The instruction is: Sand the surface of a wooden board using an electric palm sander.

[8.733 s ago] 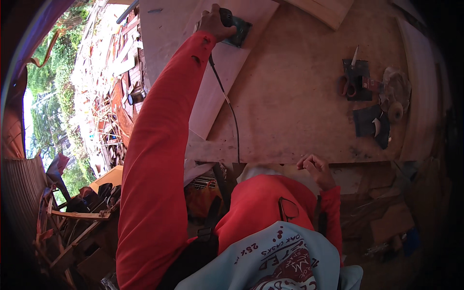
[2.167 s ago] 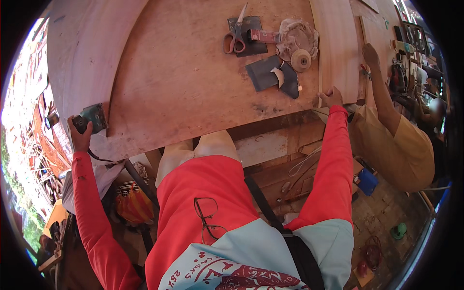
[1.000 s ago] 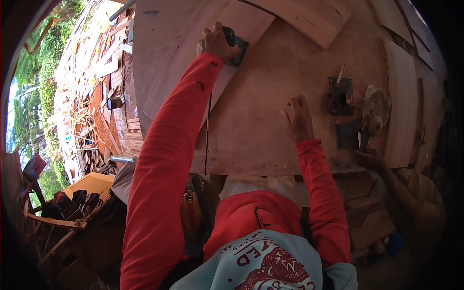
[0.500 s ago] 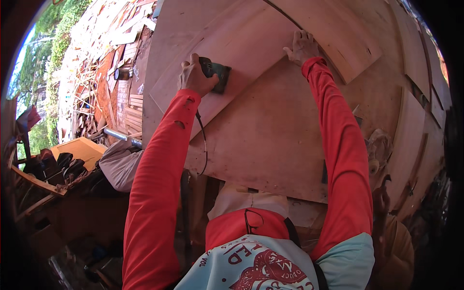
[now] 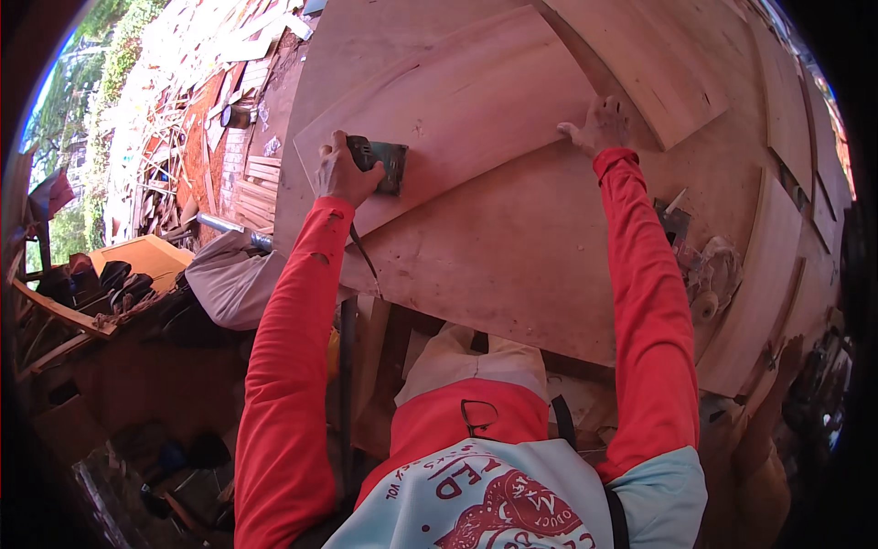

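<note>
My left hand (image 5: 347, 174) is wrapped round a dark green power sander (image 5: 389, 166), which sits flat on the left part of a pale wooden board (image 5: 476, 101). A black cord hangs from the sander past my left wrist. At the board's near right corner is my right hand (image 5: 601, 126), its thumb along the near edge and its fingers bent over the right end. How tightly these fingers press is hard to see. The board lies aslant on a large plywood tabletop (image 5: 494, 265).
Another wooden board (image 5: 654, 78) lies beyond my right hand. A clear plastic-wrapped roll (image 5: 713, 279) sits at the table's right side, near more long boards (image 5: 759, 274). Grey cloth (image 5: 236, 279) hangs at the left. Scrap wood (image 5: 169, 174) litters the ground outside.
The board has turned, its right corner shifting right with my right hand, opening a gap beside the other board. My left hand and the sander have moved left and nearer.
</note>
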A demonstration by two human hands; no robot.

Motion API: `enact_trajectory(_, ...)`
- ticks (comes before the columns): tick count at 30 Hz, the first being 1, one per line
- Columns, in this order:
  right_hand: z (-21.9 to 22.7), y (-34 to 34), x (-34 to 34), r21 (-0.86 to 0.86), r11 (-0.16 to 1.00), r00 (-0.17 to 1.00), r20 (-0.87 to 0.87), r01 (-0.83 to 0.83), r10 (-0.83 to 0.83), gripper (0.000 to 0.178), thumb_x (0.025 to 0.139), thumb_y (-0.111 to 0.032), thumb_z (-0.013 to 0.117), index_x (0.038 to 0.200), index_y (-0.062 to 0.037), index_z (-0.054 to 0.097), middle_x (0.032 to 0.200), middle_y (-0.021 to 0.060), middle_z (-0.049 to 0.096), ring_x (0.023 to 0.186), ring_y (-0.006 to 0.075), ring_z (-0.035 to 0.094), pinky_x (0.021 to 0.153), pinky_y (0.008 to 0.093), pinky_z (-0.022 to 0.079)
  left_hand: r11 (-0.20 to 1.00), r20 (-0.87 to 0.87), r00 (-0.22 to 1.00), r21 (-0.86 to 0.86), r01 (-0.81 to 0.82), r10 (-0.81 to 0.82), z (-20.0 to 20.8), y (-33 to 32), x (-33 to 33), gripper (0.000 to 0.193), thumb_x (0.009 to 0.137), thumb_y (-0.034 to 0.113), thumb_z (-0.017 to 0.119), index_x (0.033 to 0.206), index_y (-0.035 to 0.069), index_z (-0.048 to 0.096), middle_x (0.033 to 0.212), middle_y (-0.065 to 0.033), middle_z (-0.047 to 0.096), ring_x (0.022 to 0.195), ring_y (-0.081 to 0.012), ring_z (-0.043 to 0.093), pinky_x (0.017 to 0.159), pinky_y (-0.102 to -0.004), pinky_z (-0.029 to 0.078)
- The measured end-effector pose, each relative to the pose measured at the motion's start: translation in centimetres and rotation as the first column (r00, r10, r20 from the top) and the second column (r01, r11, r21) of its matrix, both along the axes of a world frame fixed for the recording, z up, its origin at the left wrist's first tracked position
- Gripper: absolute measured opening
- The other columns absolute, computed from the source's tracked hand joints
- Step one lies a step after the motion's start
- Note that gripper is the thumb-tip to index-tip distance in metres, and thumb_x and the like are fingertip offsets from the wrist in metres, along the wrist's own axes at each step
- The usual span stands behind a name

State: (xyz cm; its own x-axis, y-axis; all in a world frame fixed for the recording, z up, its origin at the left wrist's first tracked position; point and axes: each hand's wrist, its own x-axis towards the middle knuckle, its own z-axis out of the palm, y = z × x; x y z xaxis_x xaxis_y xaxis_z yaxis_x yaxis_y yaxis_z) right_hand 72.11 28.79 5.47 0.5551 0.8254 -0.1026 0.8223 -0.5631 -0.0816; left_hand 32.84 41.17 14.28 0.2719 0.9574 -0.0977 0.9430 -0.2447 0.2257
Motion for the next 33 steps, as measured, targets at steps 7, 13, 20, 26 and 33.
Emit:
enact_trajectory(7, 1.2, -12.6, -8.4, 0.156, 0.987, 0.995, -0.095, 0.048, -0.034, 0.072, 0.071, -0.041, 0.085, 0.123, -0.0036, 0.054, 0.121, 0.0195, 0.051, 0.114, 0.0384, 0.049, 0.094, 0.0480, 0.043, 0.995, 0.038, 0.995, -0.050, 0.091, -0.089, 1.0, -4.7, 0.9, 0.063, 0.068, 0.029, 0.079, 0.117, 0.007, 0.046, 0.108, -0.0250, 0.054, 0.090, -0.0475, 0.064, 0.079, -0.0537, 0.054)
enact_trajectory(13, 1.3, -14.6, -9.5, 0.154, 0.986, 0.981, -0.189, 0.069, -0.039, 0.077, 0.075, -0.035, 0.082, 0.137, -0.0035, 0.049, 0.123, 0.0199, 0.047, 0.110, 0.0418, 0.048, 0.095, 0.0500, 0.043, 0.965, 0.049, 0.970, -0.102, 0.242, -0.238, 1.4, -6.5, 8.1, 0.063, 0.068, 0.029, 0.078, 0.117, 0.007, 0.046, 0.109, -0.0246, 0.054, 0.091, -0.0476, 0.064, 0.077, -0.0538, 0.054)
enact_trajectory(20, 0.7, -16.0, -8.9, 0.243, 0.970, 0.977, -0.212, 0.016, 0.038, 0.067, 0.073, -0.025, 0.082, 0.131, -0.0041, 0.054, 0.120, 0.0206, 0.050, 0.110, 0.0408, 0.050, 0.092, 0.0497, 0.043, 0.936, 0.001, 0.940, -0.085, 0.340, -0.342, 1.1, -3.3, 17.6, 0.070, 0.066, 0.034, 0.077, 0.121, 0.005, 0.045, 0.114, -0.0266, 0.054, 0.094, -0.0479, 0.064, 0.081, -0.0519, 0.055)
enact_trajectory(26, 1.4, -15.9, -8.6, 0.304, 0.952, 0.966, -0.254, 0.036, 0.044, 0.062, 0.074, -0.017, 0.080, 0.129, -0.0028, 0.055, 0.120, 0.0191, 0.052, 0.110, 0.0400, 0.050, 0.092, 0.0483, 0.044, 0.949, -0.012, 0.954, -0.106, 0.297, -0.300, 0.6, 0.7, 22.3, 0.071, 0.064, 0.033, 0.073, 0.124, 0.005, 0.046, 0.115, -0.0284, 0.054, 0.098, -0.0489, 0.064, 0.084, -0.0516, 0.054)
enact_trajectory(33, 1.0, -15.8, -8.0, 0.304, 0.951, 0.959, -0.280, 0.057, 0.032, 0.060, 0.073, -0.018, 0.080, 0.126, -0.0040, 0.055, 0.118, 0.0173, 0.052, 0.109, 0.0381, 0.050, 0.090, 0.0474, 0.044, 0.916, -0.017, 0.922, -0.123, 0.383, -0.388, 0.5, 1.1, 28.8, 0.073, 0.065, 0.035, 0.074, 0.126, 0.005, 0.046, 0.117, -0.0290, 0.054, 0.100, -0.0484, 0.064, 0.085, -0.0506, 0.054)
